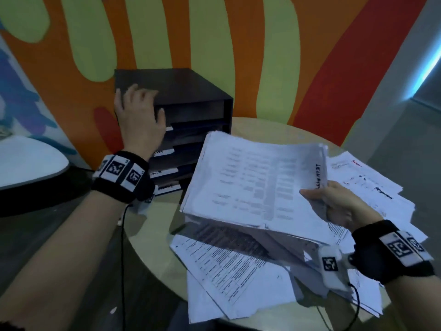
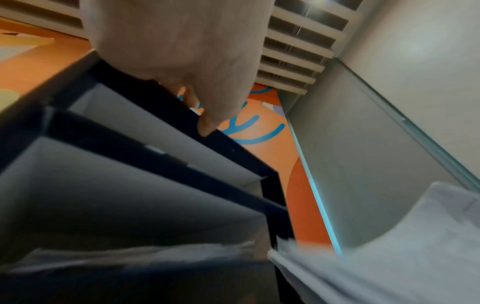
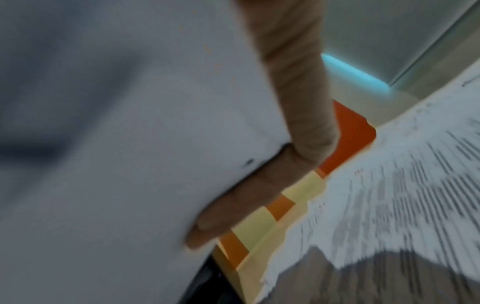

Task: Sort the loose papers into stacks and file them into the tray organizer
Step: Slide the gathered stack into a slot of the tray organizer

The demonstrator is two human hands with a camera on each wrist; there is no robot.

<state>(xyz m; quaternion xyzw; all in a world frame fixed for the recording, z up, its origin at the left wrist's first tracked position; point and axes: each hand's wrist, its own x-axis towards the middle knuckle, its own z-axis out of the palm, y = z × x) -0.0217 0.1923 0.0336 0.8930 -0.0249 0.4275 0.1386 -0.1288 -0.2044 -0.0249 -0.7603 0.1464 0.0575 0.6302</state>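
The black tray organizer point(image 1: 191, 101) stands at the back of the round table point(image 1: 152, 235). My left hand point(image 1: 140, 111) grips its top left front corner, fingers on the top panel and thumb hooked at the upper slot. In the left wrist view the thumb tip touches the organizer point(image 2: 155, 160) at its top front edge. My right hand point(image 1: 334, 204) holds a thick stack of papers point(image 1: 250, 182) by its right edge, thumb on top, lifted and tilted above the table just right of the organizer. In the right wrist view my fingers point(image 3: 298, 102) press the underside of the stack point(image 3: 130, 144).
Loose printed papers point(image 1: 226, 271) lie spread beneath the lifted stack, and more sheets point(image 1: 372, 185) fan out at the right. The lower trays hold papers with labelled edges point(image 1: 164, 173). A painted wall stands close behind. A white rounded surface point(image 1: 28, 158) sits at the left.
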